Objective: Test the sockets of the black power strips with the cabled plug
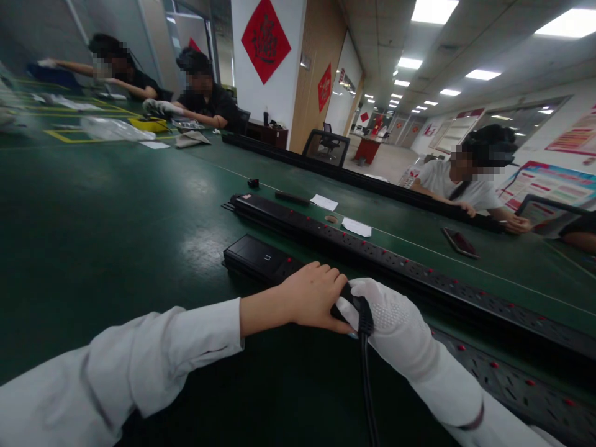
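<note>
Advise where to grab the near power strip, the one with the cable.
Take the near power strip across its narrow width, from above, on the bare flat end block beyond the left hand. It lies flat and long on the green table, so only its long edges offer opposing faces. Skip the cable, which the gloved right hand holds.
</note>
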`<move>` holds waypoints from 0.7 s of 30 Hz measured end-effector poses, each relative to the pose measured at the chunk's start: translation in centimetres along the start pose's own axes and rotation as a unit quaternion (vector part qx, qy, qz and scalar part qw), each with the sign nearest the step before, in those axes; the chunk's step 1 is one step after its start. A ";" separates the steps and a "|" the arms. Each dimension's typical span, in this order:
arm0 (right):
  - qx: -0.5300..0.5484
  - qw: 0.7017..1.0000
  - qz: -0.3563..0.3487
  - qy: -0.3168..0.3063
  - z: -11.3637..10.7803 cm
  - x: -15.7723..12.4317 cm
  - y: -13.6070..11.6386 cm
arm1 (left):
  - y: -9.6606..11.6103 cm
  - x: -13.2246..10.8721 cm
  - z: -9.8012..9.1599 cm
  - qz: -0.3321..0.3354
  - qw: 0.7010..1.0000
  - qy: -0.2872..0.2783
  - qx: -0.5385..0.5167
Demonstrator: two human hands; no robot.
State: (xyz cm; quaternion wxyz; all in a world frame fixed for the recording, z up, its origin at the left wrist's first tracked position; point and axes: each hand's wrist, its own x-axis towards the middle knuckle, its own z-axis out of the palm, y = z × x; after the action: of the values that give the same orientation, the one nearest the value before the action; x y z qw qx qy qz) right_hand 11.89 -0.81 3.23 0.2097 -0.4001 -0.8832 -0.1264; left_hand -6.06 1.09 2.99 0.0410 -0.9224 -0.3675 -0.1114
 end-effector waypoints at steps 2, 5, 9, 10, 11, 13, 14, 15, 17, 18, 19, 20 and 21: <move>-0.011 1.000 0.006 -0.009 -0.3 0.6 -0.4 | 0.0 0.0 0.0 -0.001 1.000 0.003 0.003; -0.066 0.998 -0.006 -0.014 -1.1 1.0 -0.8 | -0.1 0.0 0.0 -0.001 1.000 0.005 0.006; -0.150 0.987 -0.049 -0.032 -2.1 1.3 -0.5 | -0.1 -0.1 0.1 -0.004 1.000 0.000 0.003; -0.146 0.987 -0.062 -0.038 -2.2 1.3 -0.4 | -0.1 -0.1 0.1 -0.006 1.000 -0.003 0.002; -0.139 0.987 -0.072 -0.046 -2.2 1.4 -0.2 | -0.1 -0.1 0.1 -0.006 1.000 -0.006 0.001; -0.131 0.987 -0.076 -0.052 -2.0 1.4 0.1 | -0.1 -0.1 0.1 -0.006 1.000 -0.011 0.001; -0.131 0.988 -0.072 -0.049 -1.9 1.4 0.2 | -0.1 -0.1 0.1 -0.007 1.000 -0.013 0.002; -0.131 0.988 -0.068 -0.046 -1.8 1.3 0.3 | -0.1 -0.1 0.0 -0.007 1.000 -0.016 0.003; -0.129 0.989 -0.065 -0.041 -1.8 1.0 0.4 | -0.1 -0.2 -0.1 -0.005 1.000 -0.021 0.005; -0.128 0.989 -0.064 -0.038 -1.9 0.7 0.6 | -0.2 -0.3 -0.2 -0.002 1.000 -0.023 0.007; -0.128 0.989 -0.062 -0.034 -2.0 0.3 0.8 | -0.2 -0.3 -0.3 0.003 1.000 -0.025 0.009; -0.130 0.989 -0.057 -0.029 -2.2 -0.2 1.1 | -0.2 -0.4 -0.4 0.008 1.000 -0.027 0.009; -0.137 0.989 -0.045 -0.018 -2.3 -0.9 1.4 | -0.1 -0.4 -0.4 0.014 0.999 -0.027 0.009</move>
State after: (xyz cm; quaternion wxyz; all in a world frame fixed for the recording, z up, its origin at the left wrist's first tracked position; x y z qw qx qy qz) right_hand 14.11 -1.37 4.97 0.1313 -0.3873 -0.8782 -0.2481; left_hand -6.50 0.79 3.28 0.0407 -0.9297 -0.3566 -0.0822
